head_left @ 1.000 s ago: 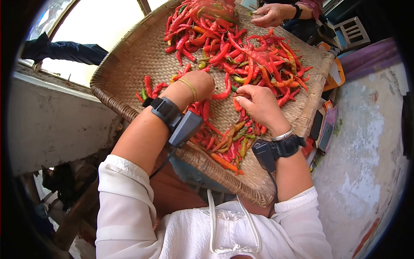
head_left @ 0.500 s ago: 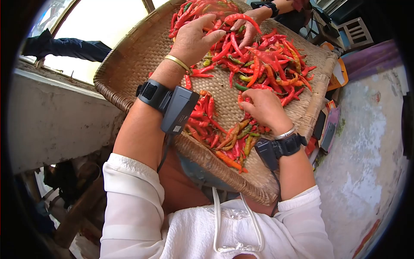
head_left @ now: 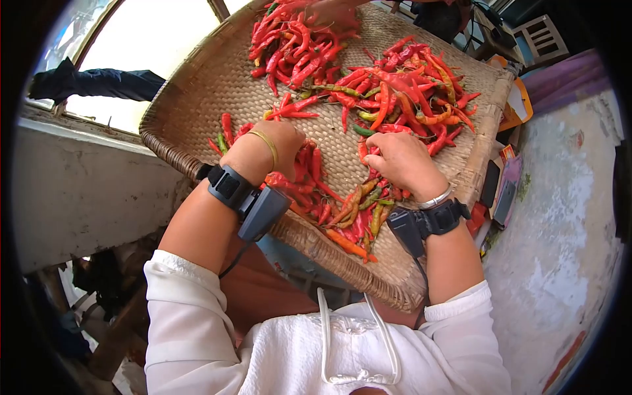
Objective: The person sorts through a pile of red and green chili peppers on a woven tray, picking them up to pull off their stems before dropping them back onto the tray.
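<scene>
A large woven basket tray (head_left: 210,99) holds piles of red peppers (head_left: 411,89), with some green, yellow and orange ones among them. My left hand (head_left: 280,143) is over the near left pile, its fingers bent down and hidden beneath the back of the hand. At the near edge of the right-hand pile, my right hand (head_left: 403,158) has its thumb and fingers drawn together at red peppers; what it holds is too hidden to tell. A green pepper (head_left: 363,130) lies just beyond its fingertips. Mixed peppers (head_left: 359,214) lie between my hands, near the tray's front edge.
Another person's hand (head_left: 332,12), blurred, is over the far pile of peppers. A window (head_left: 155,49) with dark cloth (head_left: 112,78) is at the left. A wooden chair (head_left: 541,41) stands at the back right, and an orange box (head_left: 517,105) is beside the tray.
My left hand has moved from the upper pile down to the near left peppers. My right hand has hardly moved. The other person's hand has shifted left and away, to the far pile.
</scene>
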Demonstrator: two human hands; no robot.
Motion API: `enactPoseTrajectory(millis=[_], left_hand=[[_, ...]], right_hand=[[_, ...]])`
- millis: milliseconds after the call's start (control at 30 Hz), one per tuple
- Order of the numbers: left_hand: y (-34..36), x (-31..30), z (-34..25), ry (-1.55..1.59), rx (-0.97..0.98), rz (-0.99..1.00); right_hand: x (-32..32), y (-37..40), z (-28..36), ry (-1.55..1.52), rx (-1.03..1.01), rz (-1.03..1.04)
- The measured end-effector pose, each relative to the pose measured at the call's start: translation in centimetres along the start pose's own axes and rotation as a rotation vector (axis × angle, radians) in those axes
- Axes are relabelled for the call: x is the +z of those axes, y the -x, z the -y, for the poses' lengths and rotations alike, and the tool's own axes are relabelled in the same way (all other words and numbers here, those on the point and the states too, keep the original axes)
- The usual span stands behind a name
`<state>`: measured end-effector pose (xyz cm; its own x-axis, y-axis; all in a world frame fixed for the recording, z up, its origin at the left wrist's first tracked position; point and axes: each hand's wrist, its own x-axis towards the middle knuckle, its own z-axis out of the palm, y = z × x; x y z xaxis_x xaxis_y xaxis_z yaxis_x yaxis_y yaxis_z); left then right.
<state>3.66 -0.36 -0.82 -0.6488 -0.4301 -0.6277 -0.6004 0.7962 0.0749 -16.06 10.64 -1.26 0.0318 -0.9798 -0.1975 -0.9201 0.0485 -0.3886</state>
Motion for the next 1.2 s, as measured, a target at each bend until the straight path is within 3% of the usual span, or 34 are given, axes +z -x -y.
enactPoseTrajectory(millis=[267, 467, 600, 633, 700, 867, 900, 1000, 1067, 1133, 1200], left_hand=[[0.5, 2.5, -1.1, 0.01, 0.089, -0.165], [0.6, 2.6, -2.3, -0.043, 0.119, -0.166], [0.2, 2.5, -1.6, -0.083, 0.141, -0.191], [0.4, 1.9, -0.8, 0.012, 0.157, -0.182], [0.8, 0.6, 1.3, 0.174, 0.158, -0.193], [1.3, -2.7, 3.1, 0.64, 0.096, -0.64], [0.2, -2.3, 3.7, 0.814, 0.201, -0.752], [-0.7, -3.2, 3.5, 0.925, 0.196, -0.676], [-0.6, -3.6, 3.1, 0.931, 0.229, -0.594], [0.1, -4.3, 2.6, 0.75, 0.268, -0.434], [0.3, -4.6, 2.5, 0.686, 0.261, -0.402]], right_hand=[[0.2, 0.0, 0.0, 0.026, 0.011, -0.011], [1.0, -0.2, 0.2, 0.045, -0.004, 0.058], [2.7, 0.0, 1.1, -0.27, -0.264, 0.25], [3.3, 0.1, 1.3, -0.352, -0.379, 0.336], [3.8, 0.6, 2.1, -0.282, -0.355, 0.375], [5.2, 1.3, 2.8, -0.116, -0.328, 0.368], [5.3, 1.3, 2.8, -0.116, -0.334, 0.369], [5.2, 1.1, 3.1, -0.114, -0.343, 0.354], [4.7, 0.7, 3.4, -0.032, -0.273, 0.547], [5.2, 0.7, 3.1, -0.034, -0.266, 0.543], [5.3, 0.7, 3.0, -0.038, -0.261, 0.539]])
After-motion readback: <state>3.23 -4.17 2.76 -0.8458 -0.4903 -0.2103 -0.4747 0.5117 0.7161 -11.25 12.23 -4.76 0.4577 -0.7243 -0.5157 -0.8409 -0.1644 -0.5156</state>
